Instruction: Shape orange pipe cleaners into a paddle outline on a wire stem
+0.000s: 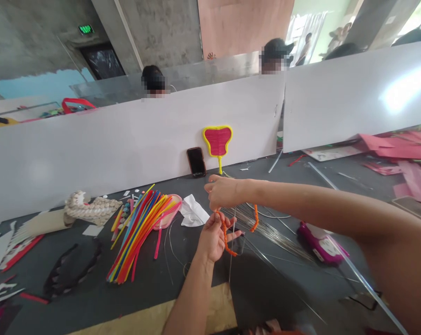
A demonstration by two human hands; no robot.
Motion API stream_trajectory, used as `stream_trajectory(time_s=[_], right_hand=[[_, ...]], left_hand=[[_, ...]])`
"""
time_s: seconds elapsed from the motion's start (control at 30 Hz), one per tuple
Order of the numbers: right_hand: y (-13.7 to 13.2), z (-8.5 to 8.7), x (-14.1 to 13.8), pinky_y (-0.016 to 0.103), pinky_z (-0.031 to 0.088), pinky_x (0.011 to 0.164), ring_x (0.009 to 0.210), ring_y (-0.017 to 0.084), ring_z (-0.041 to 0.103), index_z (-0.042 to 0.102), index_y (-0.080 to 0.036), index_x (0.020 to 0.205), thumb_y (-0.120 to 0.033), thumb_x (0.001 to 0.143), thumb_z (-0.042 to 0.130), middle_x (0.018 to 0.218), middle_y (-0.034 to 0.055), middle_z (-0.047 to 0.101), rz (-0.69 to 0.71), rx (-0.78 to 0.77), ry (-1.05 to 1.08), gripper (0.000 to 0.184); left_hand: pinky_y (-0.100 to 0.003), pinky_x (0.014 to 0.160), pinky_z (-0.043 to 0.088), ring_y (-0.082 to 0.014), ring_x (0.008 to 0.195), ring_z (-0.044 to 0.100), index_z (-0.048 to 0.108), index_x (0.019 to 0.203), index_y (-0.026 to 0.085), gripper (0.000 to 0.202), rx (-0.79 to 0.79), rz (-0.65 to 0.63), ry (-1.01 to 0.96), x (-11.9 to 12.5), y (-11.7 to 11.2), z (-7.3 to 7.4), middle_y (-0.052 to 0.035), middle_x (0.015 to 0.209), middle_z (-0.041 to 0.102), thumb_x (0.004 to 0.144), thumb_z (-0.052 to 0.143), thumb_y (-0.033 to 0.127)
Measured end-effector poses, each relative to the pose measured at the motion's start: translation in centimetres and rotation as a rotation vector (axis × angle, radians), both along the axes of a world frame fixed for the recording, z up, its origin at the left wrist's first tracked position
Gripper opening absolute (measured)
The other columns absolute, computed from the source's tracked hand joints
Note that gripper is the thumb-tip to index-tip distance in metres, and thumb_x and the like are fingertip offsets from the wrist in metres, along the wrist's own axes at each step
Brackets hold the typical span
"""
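Note:
My left hand (pixel 214 237) pinches a fuzzy orange pipe cleaner (pixel 227 242) between thumb and finger, its other fingers partly spread. The strand hangs in a curve below the pinch. A thin straight wire (pixel 232 256) runs upright by the fingers of this hand. Right above it, my right hand (pixel 220 191) is closed with curled fingers; its fingertips are turned away, so what it grips is hidden. Another length of orange pipe cleaner (pixel 255 218) hangs below my right forearm; whether it joins the first cannot be seen.
Colourful pipe cleaners (pixel 140 237) lie in a bundle at left, near white tissue (pixel 193 211). Metal wires (pixel 276 232) spread behind my hands, beside a magenta device (pixel 322 244). A phone (pixel 196 162) and pink-yellow fan shape (pixel 217 142) lean against the white partition (pixel 143 135); people sit beyond.

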State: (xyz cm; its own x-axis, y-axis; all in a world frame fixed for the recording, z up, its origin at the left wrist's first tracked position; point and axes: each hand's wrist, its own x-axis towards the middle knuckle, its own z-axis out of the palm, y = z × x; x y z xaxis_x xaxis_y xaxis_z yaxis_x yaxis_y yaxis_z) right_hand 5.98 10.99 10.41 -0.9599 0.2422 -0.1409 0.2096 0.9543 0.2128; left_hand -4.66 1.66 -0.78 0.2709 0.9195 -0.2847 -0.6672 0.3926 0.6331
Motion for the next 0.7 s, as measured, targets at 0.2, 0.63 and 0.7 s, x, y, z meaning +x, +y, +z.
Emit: stream_trajectory(time_s=[0.2, 0.63, 0.7], right_hand=[[0.5, -0.6, 0.1, 0.036, 0.023, 0.08, 0.085, 0.019, 0.051, 0.069, -0.028, 0.062, -0.011, 0.067, 0.073, 0.064, -0.0013, 0.07, -0.034, 0.09, 0.038, 0.018], [-1.6, -5.2, 7.7, 0.033, 0.047, 0.069, 0.075, 0.018, 0.057, 0.06, -0.02, 0.104, -0.035, 0.087, 0.049, 0.087, 0.0058, 0.065, -0.815, -0.226, 1.612, 0.025], [-3.2, -8.7, 7.6, 0.031, 0.047, 0.061, 0.064, 0.015, 0.055, 0.061, -0.018, 0.097, -0.044, 0.084, 0.051, 0.08, 0.0051, 0.064, -0.909, -0.609, 1.625, 0.031]], left_hand=[[-0.045, 0.074, 0.052, -0.0244, 0.085, 0.066, 0.06, 0.086, 0.018, 0.026, 0.038, -0.067, 0.106, -0.1, -0.3, -0.1, -0.0048, 0.09, 0.067, 0.07, 0.073, 0.033], [-0.033, 0.071, 0.053, -0.0181, 0.078, 0.067, 0.058, 0.082, 0.016, 0.024, 0.085, 0.184, 0.25, -1.1, 0.6, -0.8, -0.0066, 0.09, 0.069, 0.068, 0.073, 0.029], [-0.032, 0.069, 0.053, -0.0185, 0.078, 0.067, 0.058, 0.083, 0.016, 0.026, 0.085, 0.209, 0.268, -1.2, 0.7, -1.0, -0.007, 0.092, 0.069, 0.068, 0.073, 0.03]])
